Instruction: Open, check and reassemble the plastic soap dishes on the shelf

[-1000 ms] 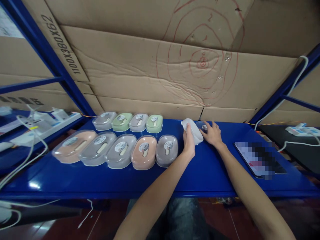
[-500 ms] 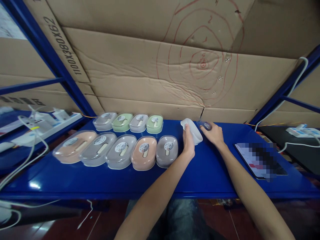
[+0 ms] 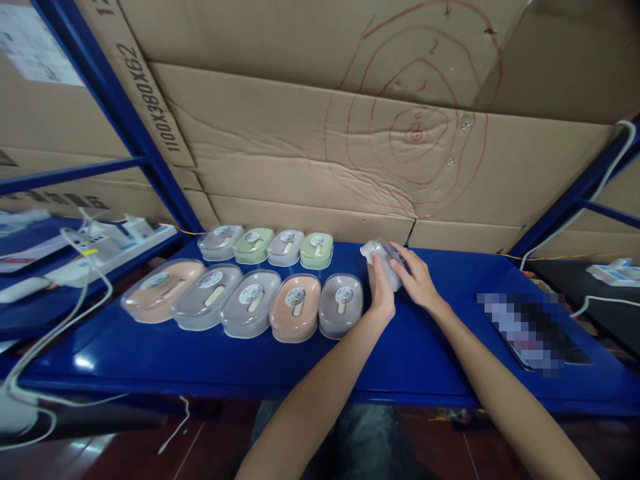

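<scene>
**One white container held tilted at the blue counter**

The left hand has its grip clamped on the container's near left side. The right hand has its grip on what seems to be a clear lid against the container, partly hidden by fingers. To the left, nine lidded boxes stand in two rows, four behind five. A blurred flat item lies to the right.

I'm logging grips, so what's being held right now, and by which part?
A white container with a clear cover against it. The left hand grips the container's left side; the right hand, the cover's right side.
</scene>
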Tool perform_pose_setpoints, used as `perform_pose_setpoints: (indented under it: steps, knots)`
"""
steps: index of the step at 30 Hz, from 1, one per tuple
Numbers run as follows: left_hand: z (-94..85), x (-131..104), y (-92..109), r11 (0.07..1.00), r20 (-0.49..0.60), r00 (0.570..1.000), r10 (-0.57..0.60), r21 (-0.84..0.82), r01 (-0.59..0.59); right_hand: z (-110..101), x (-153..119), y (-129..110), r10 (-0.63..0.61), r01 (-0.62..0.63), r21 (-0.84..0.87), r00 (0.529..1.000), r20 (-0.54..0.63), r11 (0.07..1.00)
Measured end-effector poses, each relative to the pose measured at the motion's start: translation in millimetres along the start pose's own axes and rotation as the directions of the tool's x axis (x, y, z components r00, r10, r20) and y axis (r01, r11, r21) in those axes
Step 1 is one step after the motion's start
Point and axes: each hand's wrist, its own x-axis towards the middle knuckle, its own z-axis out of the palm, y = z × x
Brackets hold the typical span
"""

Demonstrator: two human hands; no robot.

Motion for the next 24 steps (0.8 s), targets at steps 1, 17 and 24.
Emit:
perform_pose_setpoints:
  steps: [1, 17, 24]
  knots:
    - [-0.3, 0, 0, 1.0, 0.004, 1.0, 0.013, 0.023, -0.013, 0, 0, 0, -0.001, 0.001, -0.01, 1.0, -0.001, 1.0]
    - [0.1, -9, 2, 0.976, -0.037, 0.993, 0.109, 0.193, -0.1, 2, 0, -3, 0.054, -0.053, 0.051, 0.999, -0.006, 0.997]
    - [1.7, -15, 8, 0.966, -0.028, 0.996, 0.083, 0.248, -0.074, 5, -3, -8, 0.046, -0.044, 0.02, 0.996, -0.077, 0.999]
